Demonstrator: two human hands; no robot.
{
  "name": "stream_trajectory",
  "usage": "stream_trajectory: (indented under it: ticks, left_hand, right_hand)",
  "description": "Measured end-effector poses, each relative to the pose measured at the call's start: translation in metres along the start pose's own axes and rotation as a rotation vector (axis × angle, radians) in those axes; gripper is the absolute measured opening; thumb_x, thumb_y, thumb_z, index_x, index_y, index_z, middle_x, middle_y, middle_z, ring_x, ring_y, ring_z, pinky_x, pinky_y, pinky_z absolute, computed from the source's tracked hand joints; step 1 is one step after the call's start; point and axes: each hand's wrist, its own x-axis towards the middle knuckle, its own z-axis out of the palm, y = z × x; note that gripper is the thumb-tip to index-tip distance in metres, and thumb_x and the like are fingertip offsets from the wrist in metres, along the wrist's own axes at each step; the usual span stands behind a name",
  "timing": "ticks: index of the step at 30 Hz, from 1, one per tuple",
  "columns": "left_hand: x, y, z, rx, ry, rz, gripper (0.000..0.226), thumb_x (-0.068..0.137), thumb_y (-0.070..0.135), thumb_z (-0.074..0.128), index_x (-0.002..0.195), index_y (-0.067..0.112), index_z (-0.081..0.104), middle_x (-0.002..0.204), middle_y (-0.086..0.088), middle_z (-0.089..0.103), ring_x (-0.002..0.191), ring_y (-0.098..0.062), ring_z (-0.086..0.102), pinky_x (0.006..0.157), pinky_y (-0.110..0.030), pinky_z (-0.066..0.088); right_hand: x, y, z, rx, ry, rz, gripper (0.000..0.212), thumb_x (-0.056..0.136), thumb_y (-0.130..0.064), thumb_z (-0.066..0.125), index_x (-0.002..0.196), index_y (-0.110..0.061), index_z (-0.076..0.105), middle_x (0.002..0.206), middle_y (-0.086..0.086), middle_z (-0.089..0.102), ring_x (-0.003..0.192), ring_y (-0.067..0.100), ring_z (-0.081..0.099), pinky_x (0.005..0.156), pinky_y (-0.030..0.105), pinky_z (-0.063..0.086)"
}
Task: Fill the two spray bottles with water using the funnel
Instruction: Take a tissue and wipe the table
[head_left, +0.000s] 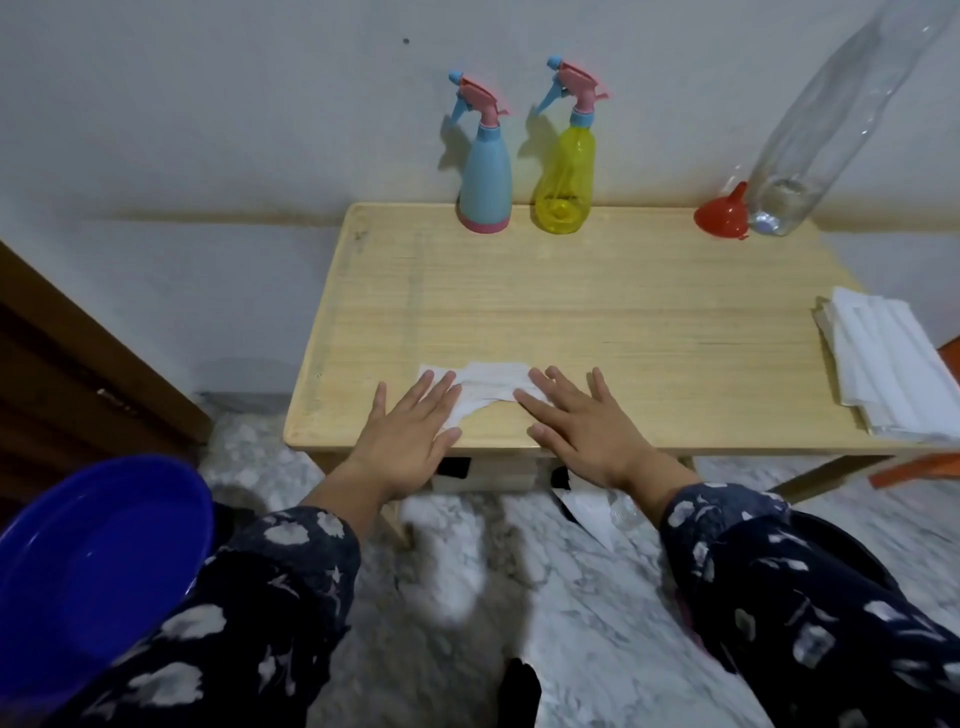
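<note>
Blue spray bottle (485, 179): upright at the counter's far edge, against the wall, trigger head screwed on; opaque, so its level cannot be told.
Yellow spray bottle (565, 179): just beside the blue one on its right, also capped; see-through, and I judge it empty or nearly so.
Funnel (723, 214): red, lying mouth-down near the far right corner, touching the clear bottle; untouched.
Clear bottle (821, 135): tall, leaning at the far right corner; a little water seems to sit at its base.
Basin (98, 561): blue, low on the left, off the counter; holds water, probably the supply.
Left hand (410, 431): flat, fingers spread, pressing a white tissue (493, 384) at the near edge.
Right hand (582, 421): likewise flat and open on the tissue, gripping nothing.
Spare tissues (883, 364): stacked at the right edge, likely for spills.
Counter (623, 312): middle left bare, presumably as working room.
</note>
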Motion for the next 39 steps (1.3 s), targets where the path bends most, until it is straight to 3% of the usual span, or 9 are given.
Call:
stream_trajectory:
  ticks: [4,10,13,17,23,26,29,32,39]
  left_hand:
    - [-0.019,0.006,0.011,0.019,0.031,0.024,0.082,0.080,0.062,-0.014,0.154,0.026,-0.006,0.157,0.016,-0.019,0.146,-0.007,-0.017,0.118,-0.053,-0.006]
    - [-0.049,0.019,0.018,0.024,0.056,0.023,0.074,0.089,0.062,-0.003,0.154,0.028,0.000,0.161,0.015,-0.008,0.147,-0.005,-0.011,0.120,-0.049,-0.003]
    - [-0.059,0.028,0.009,-0.024,0.048,0.029,0.061,0.101,0.052,0.013,0.155,0.027,0.006,0.162,0.014,-0.001,0.148,-0.004,-0.005,0.120,-0.047,-0.003]
    - [-0.048,0.038,-0.017,-0.030,0.107,0.059,0.060,0.102,0.047,0.019,0.155,0.024,0.002,0.162,0.012,-0.005,0.148,-0.005,-0.007,0.119,-0.048,-0.007]
    - [0.006,0.051,-0.054,0.029,0.083,0.084,0.064,0.102,0.048,0.020,0.155,0.021,-0.003,0.162,0.009,-0.013,0.148,-0.008,-0.013,0.116,-0.056,-0.009]
    - [0.048,0.056,-0.060,0.034,0.068,0.085,0.064,0.102,0.048,0.020,0.155,0.022,-0.004,0.162,0.009,-0.014,0.148,-0.009,-0.014,0.116,-0.057,-0.009]
    - [0.097,0.061,-0.061,0.021,0.068,0.078,0.063,0.102,0.047,0.020,0.155,0.022,-0.004,0.162,0.009,-0.013,0.148,-0.009,-0.014,0.115,-0.056,-0.009]
    - [0.150,0.063,-0.065,-0.018,0.033,0.051,0.063,0.103,0.047,0.019,0.155,0.022,-0.004,0.162,0.009,-0.013,0.148,-0.009,-0.013,0.117,-0.054,-0.007]
    - [0.252,0.063,-0.073,-0.076,-0.011,-0.041,0.062,0.103,0.046,0.018,0.155,0.020,-0.004,0.162,0.007,-0.013,0.149,-0.011,-0.012,0.119,-0.054,-0.003]
  right_hand:
    - [-0.021,-0.018,0.007,0.036,0.024,0.047,0.098,0.074,-0.068,-0.027,0.153,-0.024,0.012,0.161,-0.008,0.006,0.149,0.013,-0.001,0.118,0.048,-0.007]
    - [-0.050,-0.042,0.013,0.074,0.069,0.091,0.098,0.076,-0.071,-0.019,0.151,-0.025,0.023,0.159,-0.009,0.017,0.148,0.009,0.007,0.118,0.041,-0.012]
    - [-0.064,-0.050,0.007,0.030,0.058,0.097,0.089,0.082,-0.070,-0.008,0.151,-0.024,0.025,0.158,-0.010,0.020,0.148,0.007,0.008,0.118,0.038,-0.013]
    - [-0.067,-0.045,-0.011,-0.008,0.128,0.140,0.095,0.077,-0.067,-0.017,0.152,-0.023,0.020,0.160,-0.008,0.014,0.148,0.008,-0.002,0.118,0.040,-0.012]
    - [-0.044,-0.004,-0.037,-0.092,0.133,0.202,0.116,0.061,-0.070,-0.040,0.153,-0.020,0.012,0.161,-0.007,0.004,0.148,0.010,-0.008,0.117,0.044,-0.010]
    - [-0.021,0.028,-0.042,-0.082,0.124,0.227,0.120,0.057,-0.071,-0.041,0.153,-0.020,0.009,0.162,-0.006,0.002,0.148,0.010,-0.009,0.117,0.045,-0.011]
    - [0.008,0.067,-0.047,-0.070,0.121,0.240,0.118,0.059,-0.074,-0.037,0.154,-0.019,0.009,0.162,-0.006,0.000,0.148,0.009,-0.010,0.116,0.046,-0.012]
    - [0.043,0.106,-0.054,-0.056,0.118,0.255,0.099,0.072,-0.066,-0.019,0.153,-0.018,0.011,0.162,-0.005,0.002,0.148,0.010,-0.008,0.116,0.047,-0.011]
    - [0.123,0.177,-0.063,-0.041,0.125,0.248,0.089,0.080,-0.058,-0.011,0.151,-0.012,0.018,0.162,0.001,0.007,0.149,0.016,0.000,0.117,0.052,-0.002]
